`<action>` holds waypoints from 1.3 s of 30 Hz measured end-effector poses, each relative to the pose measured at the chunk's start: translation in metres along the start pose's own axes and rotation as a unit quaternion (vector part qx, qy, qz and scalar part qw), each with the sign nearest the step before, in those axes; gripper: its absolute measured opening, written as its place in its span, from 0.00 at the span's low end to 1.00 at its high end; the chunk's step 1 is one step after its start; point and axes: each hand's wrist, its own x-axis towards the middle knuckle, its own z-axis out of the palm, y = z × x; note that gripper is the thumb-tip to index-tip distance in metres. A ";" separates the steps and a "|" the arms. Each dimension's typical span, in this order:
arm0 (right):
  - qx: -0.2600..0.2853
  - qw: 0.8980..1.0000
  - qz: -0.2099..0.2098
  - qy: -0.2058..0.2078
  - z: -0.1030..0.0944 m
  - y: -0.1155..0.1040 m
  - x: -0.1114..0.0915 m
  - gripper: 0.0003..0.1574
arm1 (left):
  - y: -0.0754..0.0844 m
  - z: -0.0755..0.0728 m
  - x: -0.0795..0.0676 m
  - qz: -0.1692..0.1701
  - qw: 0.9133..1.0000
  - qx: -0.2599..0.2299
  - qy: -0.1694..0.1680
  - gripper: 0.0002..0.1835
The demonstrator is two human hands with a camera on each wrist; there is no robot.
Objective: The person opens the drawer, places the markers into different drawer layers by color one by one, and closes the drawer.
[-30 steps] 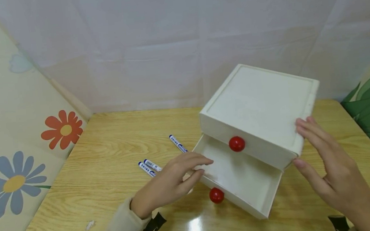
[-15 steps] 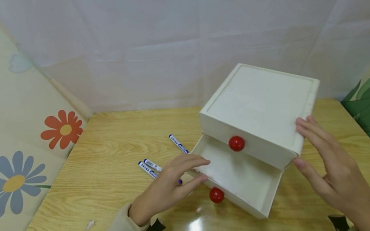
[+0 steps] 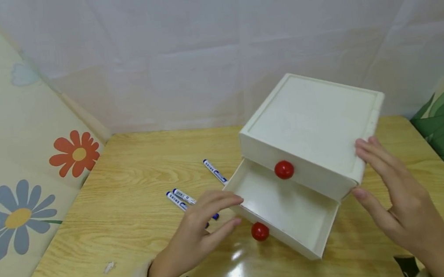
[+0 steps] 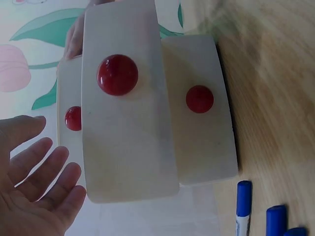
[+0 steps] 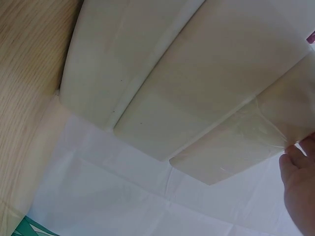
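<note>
A white drawer cabinet (image 3: 311, 122) stands at an angle on the table, with red round knobs on its fronts. Its middle drawer (image 3: 283, 203) is pulled out beneath the top one. My left hand (image 3: 194, 233) is at the left front corner of that drawer, fingers spread and loosely bent, holding nothing; whether a fingertip touches the rim is unclear. In the left wrist view, the bottom drawer (image 4: 202, 142) is pushed in. My right hand (image 3: 406, 201) rests against the cabinet's right side, fingertips on the top edge and thumb by the front corner.
Several blue-capped white markers lie left of the cabinet: one marker (image 3: 215, 171) farther back, others (image 3: 177, 201) partly behind my left hand. A small white scrap (image 3: 109, 267) lies on the wooden table (image 3: 130, 173). Pale cloth (image 3: 170, 90) hangs behind.
My left hand has drawn back leftward from over the drawer's front edge, uncovering blue marker ends beneath it. The right hand and the pulled-out drawer stay nearly the same.
</note>
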 end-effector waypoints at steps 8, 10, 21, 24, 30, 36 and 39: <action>-0.006 1.000 0.000 -0.002 0.000 0.001 0.000 0.40 | 0.002 0.009 -0.009 0.001 1.000 -0.009 -0.007 0.20; -0.008 1.000 0.000 -0.003 0.000 0.002 0.000 0.40 | 0.002 0.012 -0.010 0.002 1.000 -0.014 -0.013 0.20; -0.015 1.000 -0.010 0.003 0.001 -0.002 0.004 0.40 | -0.004 0.036 -0.016 -0.007 0.998 -0.046 -0.047 0.17; -0.015 1.000 -0.009 0.005 0.001 -0.003 0.005 0.40 | -0.004 0.041 -0.016 -0.010 0.999 -0.034 -0.041 0.17; -0.015 1.000 -0.007 0.003 0.001 -0.004 0.005 0.41 | -0.004 0.046 -0.015 -0.016 0.999 -0.023 -0.034 0.19; -0.012 1.000 -0.006 0.002 0.001 0.000 0.003 0.40 | -0.007 0.052 -0.008 -0.022 0.999 -0.013 -0.029 0.19; -0.008 1.000 -0.005 0.003 0.001 0.003 0.001 0.40 | -0.010 0.054 -0.003 -0.029 0.999 -0.014 -0.028 0.19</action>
